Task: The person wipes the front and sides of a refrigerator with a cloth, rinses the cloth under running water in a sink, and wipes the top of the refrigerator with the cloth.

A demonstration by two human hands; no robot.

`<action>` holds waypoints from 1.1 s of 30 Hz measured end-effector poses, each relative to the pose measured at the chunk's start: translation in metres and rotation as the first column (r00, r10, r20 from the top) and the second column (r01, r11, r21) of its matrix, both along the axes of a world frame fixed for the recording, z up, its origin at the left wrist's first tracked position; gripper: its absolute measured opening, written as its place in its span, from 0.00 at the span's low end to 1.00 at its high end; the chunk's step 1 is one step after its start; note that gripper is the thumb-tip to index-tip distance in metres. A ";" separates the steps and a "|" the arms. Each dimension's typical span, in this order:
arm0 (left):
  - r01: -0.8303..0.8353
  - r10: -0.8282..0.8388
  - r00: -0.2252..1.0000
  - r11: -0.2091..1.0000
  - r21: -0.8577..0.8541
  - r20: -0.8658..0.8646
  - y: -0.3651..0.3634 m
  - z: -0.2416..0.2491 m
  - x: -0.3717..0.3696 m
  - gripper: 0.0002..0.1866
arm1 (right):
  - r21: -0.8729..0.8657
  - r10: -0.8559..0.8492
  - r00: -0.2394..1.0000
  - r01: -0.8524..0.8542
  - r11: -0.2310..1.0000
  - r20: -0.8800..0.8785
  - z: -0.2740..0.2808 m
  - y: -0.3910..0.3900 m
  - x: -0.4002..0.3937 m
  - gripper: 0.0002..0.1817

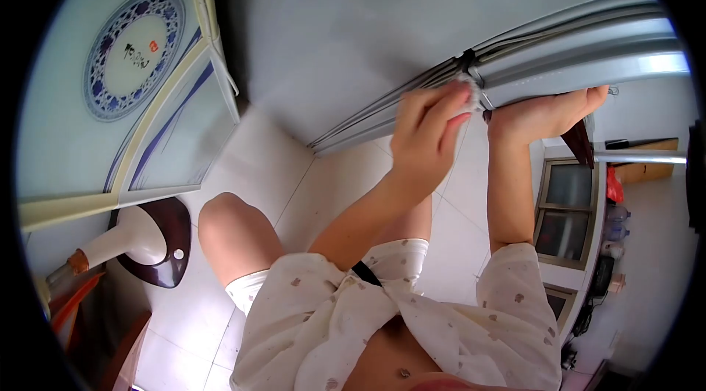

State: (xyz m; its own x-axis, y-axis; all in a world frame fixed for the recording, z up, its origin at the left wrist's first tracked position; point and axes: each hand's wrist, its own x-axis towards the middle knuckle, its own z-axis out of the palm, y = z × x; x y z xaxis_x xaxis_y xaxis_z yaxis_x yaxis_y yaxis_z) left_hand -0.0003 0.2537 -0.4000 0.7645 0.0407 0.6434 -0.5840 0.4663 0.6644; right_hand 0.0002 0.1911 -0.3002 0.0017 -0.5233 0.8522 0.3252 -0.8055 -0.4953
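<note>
My left hand (430,126) pinches a crumpled white tissue or cloth (468,95) between thumb and fingers. The wad touches a dark gap in the silver metal frame (573,60) along the edge of a large grey panel (353,16). To the right, my right hand (548,115) bends sharply at the wrist and presses along the frame's lower edge. Its fingers curl against the frame, with the tips partly hidden. Both forearms come out of loose cream sleeves with small brown prints.
A glossy pale panel (51,119) with a round blue-and-white pattern stands at left. Below it is a stand with a dark oval base (165,262). Pale tiles (323,189) cover the floor. Glass-fronted cabinets (566,207) and a counter with plastic bottles (616,222) line the right.
</note>
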 end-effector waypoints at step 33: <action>-0.274 0.341 0.938 0.842 0.464 -0.064 -0.010 -0.149 -0.037 0.22 | -0.100 -0.195 0.973 0.183 0.978 -0.125 -0.011 -0.006 -0.004 0.27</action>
State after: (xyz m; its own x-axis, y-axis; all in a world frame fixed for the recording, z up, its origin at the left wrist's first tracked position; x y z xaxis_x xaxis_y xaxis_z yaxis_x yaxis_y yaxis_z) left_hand -0.0377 0.2440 -0.5489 0.8423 0.0262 0.5384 -0.5349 -0.0836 0.8408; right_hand -0.0035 0.1853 -0.3117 0.0272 -0.4484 0.8934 0.0988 -0.8882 -0.4488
